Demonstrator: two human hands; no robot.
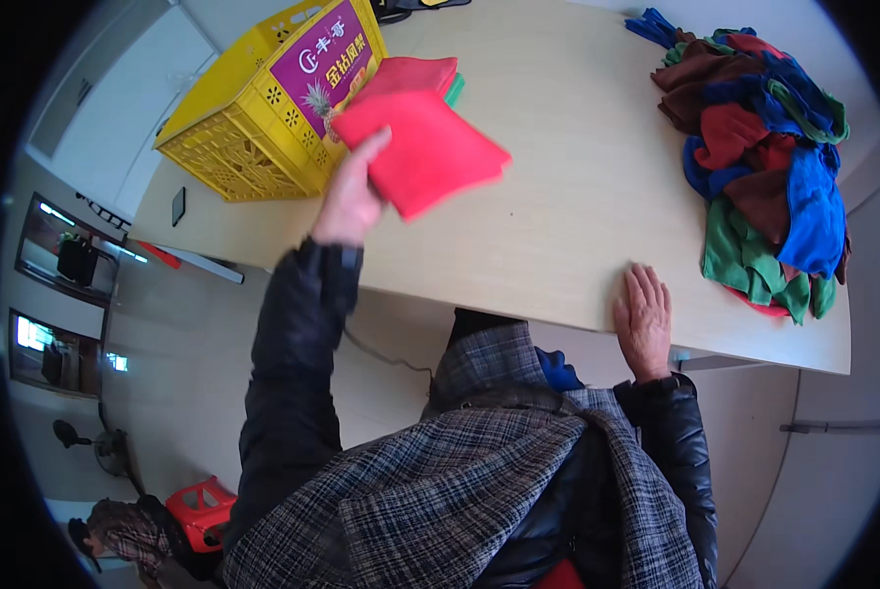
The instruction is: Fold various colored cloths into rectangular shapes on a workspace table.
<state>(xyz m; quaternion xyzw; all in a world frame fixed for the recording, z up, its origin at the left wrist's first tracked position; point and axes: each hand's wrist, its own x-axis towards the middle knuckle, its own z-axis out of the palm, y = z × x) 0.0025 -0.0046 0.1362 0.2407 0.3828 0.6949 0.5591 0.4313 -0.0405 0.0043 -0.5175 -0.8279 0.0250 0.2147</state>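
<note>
Upper centre of the frame, your left hand (349, 201) pinched a folded red cloth (422, 149) above the stack of folded cloths (415, 75), mid-stacking; your right hand (643, 319) lay spread flat on the worktop (567, 196). Placing it would call for squared edges.

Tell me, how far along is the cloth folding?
Done: a small stack of folded cloths beside the yellow plastic crate. In hand: the left hand holds a folded red cloth; the right hand rests flat. Left: a big heap of mixed cloths.
</note>
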